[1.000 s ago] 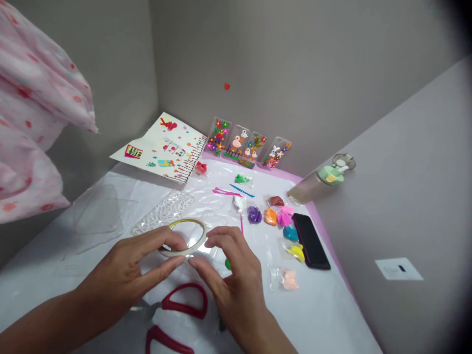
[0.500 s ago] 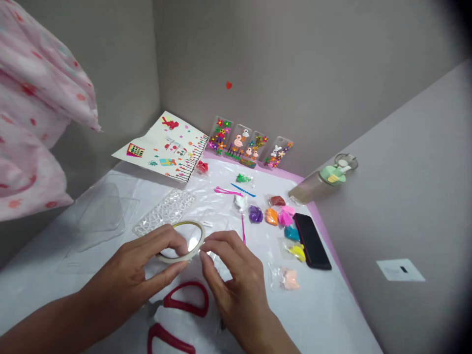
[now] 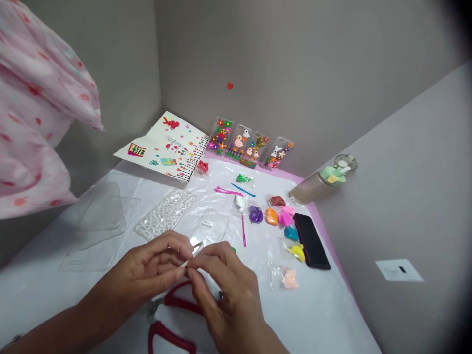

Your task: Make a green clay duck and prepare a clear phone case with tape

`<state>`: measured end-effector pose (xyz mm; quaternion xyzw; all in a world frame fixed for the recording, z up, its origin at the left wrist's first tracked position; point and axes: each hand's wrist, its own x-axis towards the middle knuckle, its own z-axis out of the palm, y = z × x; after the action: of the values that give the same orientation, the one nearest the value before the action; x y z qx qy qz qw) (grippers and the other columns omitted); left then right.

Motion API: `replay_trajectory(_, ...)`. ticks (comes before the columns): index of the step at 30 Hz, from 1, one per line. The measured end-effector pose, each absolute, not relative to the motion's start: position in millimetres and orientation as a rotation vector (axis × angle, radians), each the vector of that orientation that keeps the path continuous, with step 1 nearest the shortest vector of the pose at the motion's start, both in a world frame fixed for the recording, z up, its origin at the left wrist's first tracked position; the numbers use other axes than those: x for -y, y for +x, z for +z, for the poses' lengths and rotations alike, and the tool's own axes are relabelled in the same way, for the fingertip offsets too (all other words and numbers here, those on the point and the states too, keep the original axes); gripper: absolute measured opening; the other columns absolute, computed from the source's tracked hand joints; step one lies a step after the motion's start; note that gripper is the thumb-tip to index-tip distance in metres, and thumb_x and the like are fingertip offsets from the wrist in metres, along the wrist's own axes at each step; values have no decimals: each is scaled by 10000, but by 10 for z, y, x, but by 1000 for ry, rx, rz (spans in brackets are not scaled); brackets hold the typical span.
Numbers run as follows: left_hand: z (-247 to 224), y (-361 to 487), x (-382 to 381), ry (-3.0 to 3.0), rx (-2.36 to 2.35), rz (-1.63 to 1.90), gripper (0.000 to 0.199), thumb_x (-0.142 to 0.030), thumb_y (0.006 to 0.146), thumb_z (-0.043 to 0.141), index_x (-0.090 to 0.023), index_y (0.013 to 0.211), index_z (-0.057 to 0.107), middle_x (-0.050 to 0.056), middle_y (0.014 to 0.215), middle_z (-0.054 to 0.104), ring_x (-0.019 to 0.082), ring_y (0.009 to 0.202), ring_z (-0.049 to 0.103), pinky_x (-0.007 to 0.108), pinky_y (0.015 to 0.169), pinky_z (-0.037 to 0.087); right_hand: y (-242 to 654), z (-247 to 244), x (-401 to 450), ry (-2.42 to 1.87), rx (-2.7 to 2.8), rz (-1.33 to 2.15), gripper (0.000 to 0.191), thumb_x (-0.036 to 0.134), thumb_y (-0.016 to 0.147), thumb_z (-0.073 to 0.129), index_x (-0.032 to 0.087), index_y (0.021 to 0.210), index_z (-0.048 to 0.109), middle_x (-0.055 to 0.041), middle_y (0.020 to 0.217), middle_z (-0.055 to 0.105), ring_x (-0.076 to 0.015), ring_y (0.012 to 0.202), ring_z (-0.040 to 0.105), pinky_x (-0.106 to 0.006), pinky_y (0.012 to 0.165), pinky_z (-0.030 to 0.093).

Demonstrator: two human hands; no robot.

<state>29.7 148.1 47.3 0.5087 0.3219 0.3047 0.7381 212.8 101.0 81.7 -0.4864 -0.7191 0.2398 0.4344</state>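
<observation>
My left hand (image 3: 153, 268) grips a roll of tape (image 3: 197, 249), now seen nearly edge-on between the fingertips. My right hand (image 3: 230, 290) touches the roll's near edge, its thumb and fingers pinched together; what they hold, if anything, is too small to make out. Below both hands lie red-handled scissors (image 3: 171, 337), partly covered by my right hand. Just beyond the hands are a clear phone case (image 3: 217, 223) and a white lattice-patterned case (image 3: 165, 211).
Packets of coloured clay (image 3: 272, 217) and a black phone (image 3: 312, 241) lie to the right, near a bottle (image 3: 308, 189). Decorated cases (image 3: 241, 140) and a drawing book (image 3: 162, 147) stand at the back. Pink cloth (image 3: 33, 108) hangs left.
The tape roll has turned from an open ring to nearly edge-on. My right hand has moved slightly left and down, and its fingertips have come together against the roll.
</observation>
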Motion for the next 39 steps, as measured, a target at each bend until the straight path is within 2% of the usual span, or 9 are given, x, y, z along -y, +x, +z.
replay_trajectory(4, 466, 250, -1472, 1228, -725, 677, 49, -298, 933, 668, -289, 965, 703, 6, 1021, 619, 163, 1005, 649, 220, 865, 550, 2142, 842, -953, -1200, 1819, 705, 162, 116, 963, 598, 192, 1040, 718, -43, 933, 718, -136, 858, 690, -222, 779, 561)
replay_trajectory(8, 423, 154, -1501, 1341, -767, 648, 84, -304, 939, 652, -272, 901, 719, 28, 1016, 629, 182, 1019, 640, 239, 875, 554, 2219, 901, -881, -1228, 1928, 771, 235, 205, 1020, 521, 218, 1208, 662, -42, 1048, 748, -150, 956, 707, -236, 821, 574)
replay_trajectory(14, 341, -29, -1543, 1269, -903, 723, 73, -314, 881, 713, -277, 820, 729, 16, 1009, 654, 192, 988, 678, 267, 876, 571, 2210, 440, -668, -1368, 2443, 331, 125, 241, 892, 671, 185, 1000, 647, -41, 864, 719, -207, 716, 696, -280, 541, 537)
replay_trajectory(18, 303, -121, -1574, 1171, -1009, 734, 123, -341, 805, 789, -249, 764, 718, 35, 1081, 669, 249, 1020, 718, 326, 875, 601, 2017, 18, -543, -1366, 2510, -19, 108, 173, 825, 672, 168, 914, 612, -43, 734, 664, -218, 613, 635, -311, 478, 494)
replay_trajectory(24, 312, -201, -1589, 1201, -1103, 779, 158, -368, 796, 782, -230, 781, 707, 52, 1156, 693, 266, 1035, 742, 334, 900, 605, 1783, -174, -468, -1387, 2478, -102, 96, 246, 864, 634, 183, 911, 579, -47, 660, 622, -213, 533, 589, -310, 391, 413)
replay_trajectory(28, 401, -213, -1584, 1218, -1194, 848, 121, -331, 815, 746, -231, 772, 692, -11, 1126, 706, 228, 1022, 755, 303, 889, 597, 1899, -72, -449, -1456, 2485, -56, 182, 204, 813, 676, 207, 968, 581, -30, 673, 638, -200, 495, 596, -284, 344, 364)
replay_trajectory(31, 466, -218, -1586, 1228, -1222, 903, 101, -323, 828, 733, -234, 786, 709, -47, 1085, 716, 198, 1000, 762, 261, 874, 583, 2142, 158, -478, -1443, 2556, 36, 340, 182, 814, 674, 186, 1145, 597, -45, 759, 685, -203, 562, 651, -269, 405, 473)
replay_trajectory(35, 470, -260, -1611, 1228, -1220, 934, 52, -290, 844, 722, -251, 809, 721, -83, 1049, 731, 177, 1029, 753, 196, 865, 554, 2457, 559, -554, -1390, 2530, 123, 476, 226, 827, 676, 152, 1286, 575, -111, 987, 742, -233, 790, 725, -302, 656, 629)
replay_trajectory(39, 401, -313, -1647, 1232, -1181, 897, 38, -280, 845, 709, -264, 813, 722, -108, 1115, 736, 191, 1002, 762, 229, 860, 569, 2556, 838, -631, -1416, 2415, 85, 414, 332, 873, 669, 167, 1245, 590, -101, 957, 752, -230, 770, 728, -297, 626, 634)
